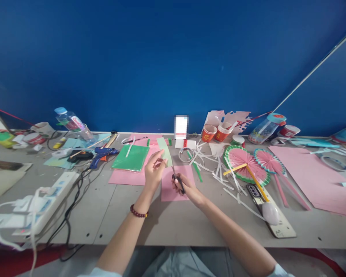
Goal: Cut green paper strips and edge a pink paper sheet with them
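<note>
My right hand (182,184) is closed round the black handles of a pair of scissors (178,183), whose blades point away from me. Beneath them is a square of pink paper (173,195). My left hand (155,167), with a beaded bracelet on its wrist, is raised just left of the scissors. Its fingers are curled in, and whatever is between them is too small to make out. Just behind those fingertips is a pale green paper strip (165,148); whether the hand touches it I cannot tell. A green paper pack (131,157) lies to the left on more pink paper.
White paper strips (203,156) and watermelon-patterned paper fans (245,163) lie to the right, near a phone (253,191). Paper cups (210,132) stand at the back. A blue glue gun (99,156), cables and a power strip (56,192) are on the left. A blue wall (161,65) rises behind.
</note>
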Action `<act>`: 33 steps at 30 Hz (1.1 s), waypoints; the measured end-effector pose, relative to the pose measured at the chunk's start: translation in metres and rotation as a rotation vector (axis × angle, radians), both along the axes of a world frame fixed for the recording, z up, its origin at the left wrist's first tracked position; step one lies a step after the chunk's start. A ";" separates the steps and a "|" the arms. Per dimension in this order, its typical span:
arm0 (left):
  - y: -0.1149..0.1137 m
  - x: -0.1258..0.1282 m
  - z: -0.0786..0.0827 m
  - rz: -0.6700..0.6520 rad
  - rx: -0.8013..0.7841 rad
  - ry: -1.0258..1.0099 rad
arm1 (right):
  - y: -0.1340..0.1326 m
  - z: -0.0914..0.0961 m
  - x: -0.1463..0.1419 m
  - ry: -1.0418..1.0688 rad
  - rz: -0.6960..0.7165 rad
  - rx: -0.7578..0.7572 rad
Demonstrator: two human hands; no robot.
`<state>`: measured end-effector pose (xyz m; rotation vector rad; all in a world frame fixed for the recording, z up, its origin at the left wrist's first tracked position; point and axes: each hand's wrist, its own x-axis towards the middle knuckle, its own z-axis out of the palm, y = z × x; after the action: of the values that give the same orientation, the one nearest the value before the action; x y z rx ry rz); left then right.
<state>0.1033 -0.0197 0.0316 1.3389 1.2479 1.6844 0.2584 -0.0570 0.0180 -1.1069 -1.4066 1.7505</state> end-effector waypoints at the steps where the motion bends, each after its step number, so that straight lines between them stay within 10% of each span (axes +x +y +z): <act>1: 0.000 0.000 0.000 -0.002 -0.003 0.002 | 0.000 0.001 0.000 -0.004 -0.005 0.001; 33: -0.003 0.001 0.002 0.027 -0.032 0.034 | 0.005 -0.006 -0.003 -0.070 -0.070 0.081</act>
<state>0.1041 -0.0224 0.0340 1.3417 1.3124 1.6594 0.2557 -0.0522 0.0120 -1.1695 -1.4499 1.6053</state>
